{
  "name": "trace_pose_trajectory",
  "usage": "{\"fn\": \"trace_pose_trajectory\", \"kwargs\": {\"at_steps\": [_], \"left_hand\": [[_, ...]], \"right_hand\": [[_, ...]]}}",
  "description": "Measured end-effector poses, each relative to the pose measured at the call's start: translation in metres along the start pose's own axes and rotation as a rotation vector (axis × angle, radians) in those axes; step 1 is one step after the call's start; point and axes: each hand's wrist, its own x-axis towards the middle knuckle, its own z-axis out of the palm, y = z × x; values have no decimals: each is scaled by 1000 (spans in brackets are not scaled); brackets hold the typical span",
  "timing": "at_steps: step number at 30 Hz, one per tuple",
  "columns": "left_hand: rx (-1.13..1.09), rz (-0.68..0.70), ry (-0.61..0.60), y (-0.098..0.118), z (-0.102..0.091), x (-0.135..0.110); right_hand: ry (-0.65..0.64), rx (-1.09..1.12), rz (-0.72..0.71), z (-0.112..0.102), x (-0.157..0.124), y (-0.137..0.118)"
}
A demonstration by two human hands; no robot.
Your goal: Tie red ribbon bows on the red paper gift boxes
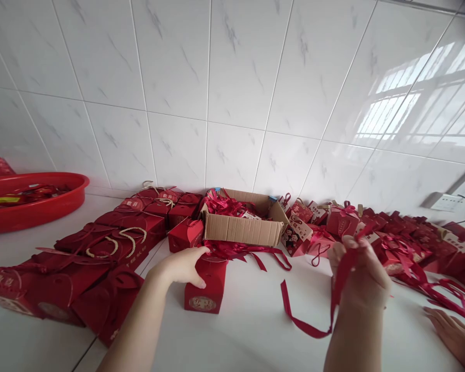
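Note:
My left hand (180,266) grips the top of a small red gift box (205,294), its thumb on the near side and the fingertips partly hidden behind. The box stands upright on the white surface, with a round pale emblem on its front. To the right, my right hand (362,281) is raised, its fingers pinched round a red ribbon (342,274). One end of the ribbon hangs down and curls leftward over the surface. Just behind the held box, more loose red ribbons (240,250) lie at the foot of an open cardboard box (244,230).
Finished-looking red gift boxes (139,222) with cord handles stand in rows at left, beside a red basin (62,206). Many small decorated boxes (343,222) crowd the right along the tiled wall (236,88). Another person's hand (453,330) rests at the right edge, near a power strip (445,201).

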Motion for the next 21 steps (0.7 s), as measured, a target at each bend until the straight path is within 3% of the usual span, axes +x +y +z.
{"fn": "trace_pose_trajectory", "kwargs": {"at_steps": [2,4,7,10,15,21], "left_hand": [[29,-27,20,5,3,3],[70,-50,50,12,6,4],[143,-119,105,23,13,7],[178,-132,113,30,20,10],[153,27,177,26,23,13],[138,209,66,25,24,11]], "right_hand": [[96,53,53,15,4,9],[90,41,152,27,7,11],[-22,-89,291,46,9,14],[-218,-288,425,66,10,22],[-401,-526,503,85,10,44],[-523,-569,519,97,8,60]]}}
